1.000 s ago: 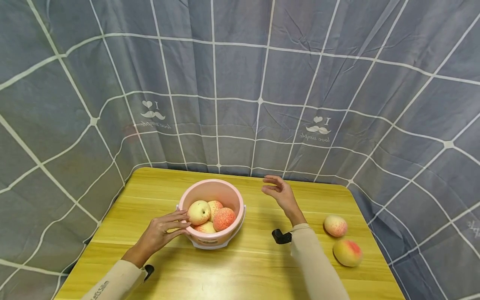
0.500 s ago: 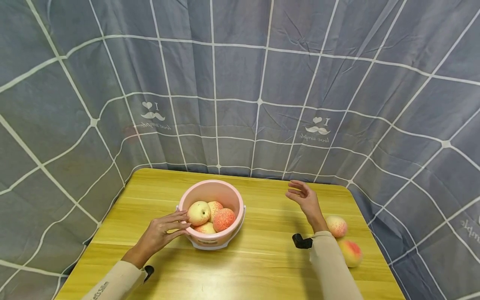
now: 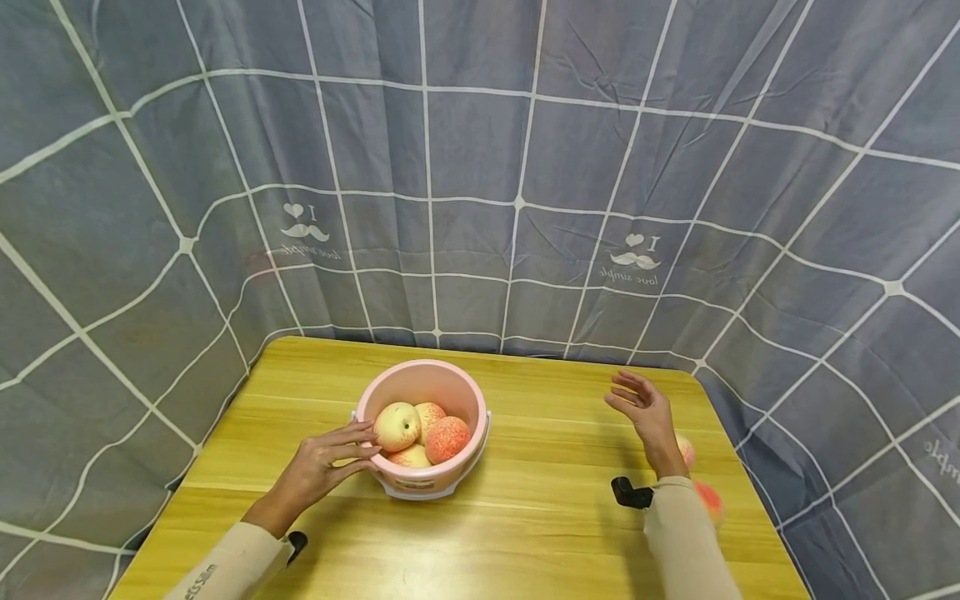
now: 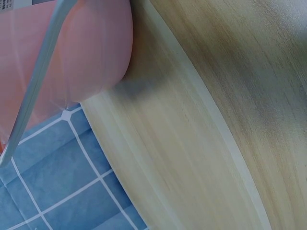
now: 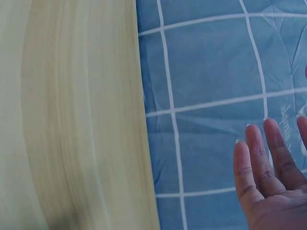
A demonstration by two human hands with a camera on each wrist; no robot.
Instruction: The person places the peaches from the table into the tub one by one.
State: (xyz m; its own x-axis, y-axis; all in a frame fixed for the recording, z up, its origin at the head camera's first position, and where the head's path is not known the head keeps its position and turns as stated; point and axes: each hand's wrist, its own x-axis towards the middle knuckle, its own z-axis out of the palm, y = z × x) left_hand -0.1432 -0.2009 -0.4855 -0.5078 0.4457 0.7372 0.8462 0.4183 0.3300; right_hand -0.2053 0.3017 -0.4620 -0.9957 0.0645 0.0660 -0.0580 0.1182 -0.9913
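In the head view, a pink bucket stands on the table with several peaches inside. Among them are a pale yellow peach at the left and a redder peach at the right. My left hand touches the bucket's left rim with fairly straight fingers. My right hand is raised over the right side of the table, its fingers loosely bent and holding nothing. Behind its wrist and sleeve, a small peach and a larger peach are partly hidden. Loose fingers also show in the right wrist view.
The wooden table has its far edge close to a grey-blue gridded curtain, which also runs along both sides. A white handle hangs against the bucket's side in the left wrist view.
My right hand has moved to the right, away from the bucket, and its arm now covers part of the two loose peaches. My left hand and the bucket have stayed in place.
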